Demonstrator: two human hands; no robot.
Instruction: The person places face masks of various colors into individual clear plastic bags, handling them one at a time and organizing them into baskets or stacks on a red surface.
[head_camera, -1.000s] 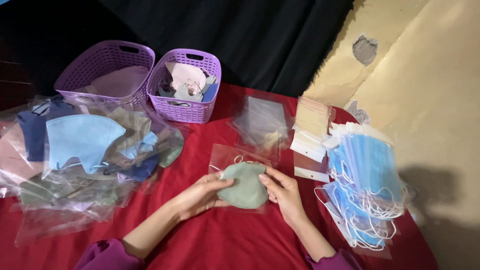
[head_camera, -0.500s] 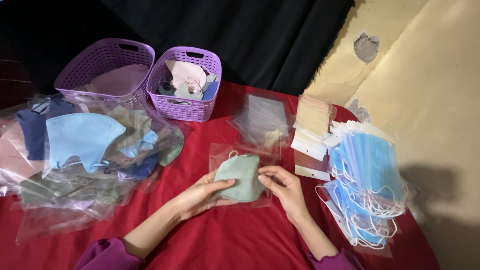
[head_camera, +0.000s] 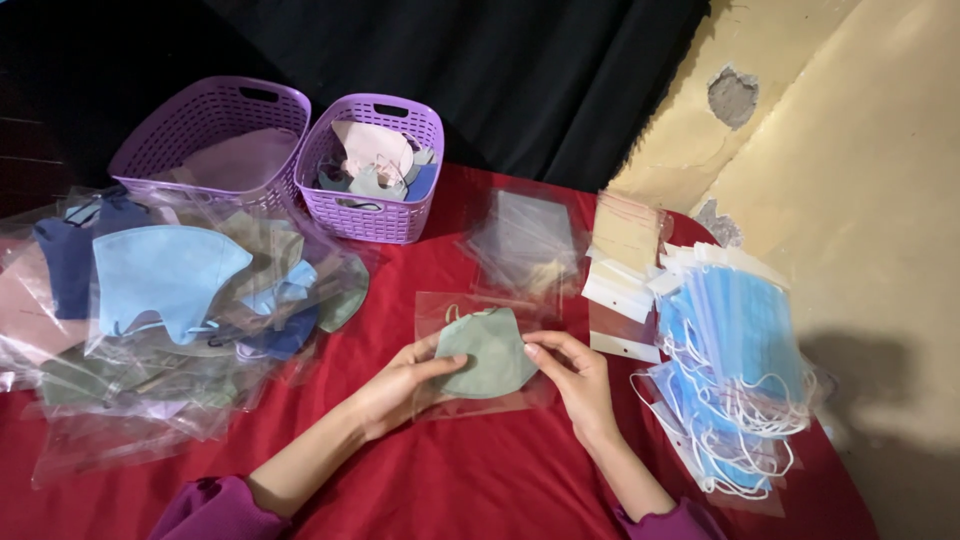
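While your left hand (head_camera: 400, 385) and right hand (head_camera: 575, 375) pinch the green mask (head_camera: 485, 350) with closed fingers near the desk's (head_camera: 480, 480) middle, over a clear bag (head_camera: 445, 305), bagging seems underway; next needs careful sliding inside.

Quick count: two purple plastic baskets (head_camera: 210, 130) (head_camera: 375, 165) at the back, two hands (head_camera: 395, 385) (head_camera: 575, 375) on one green mask in a clear bag (head_camera: 485, 350). One stack of blue surgical masks (head_camera: 735, 350), one pile of bagged masks (head_camera: 165, 300), too many to count.
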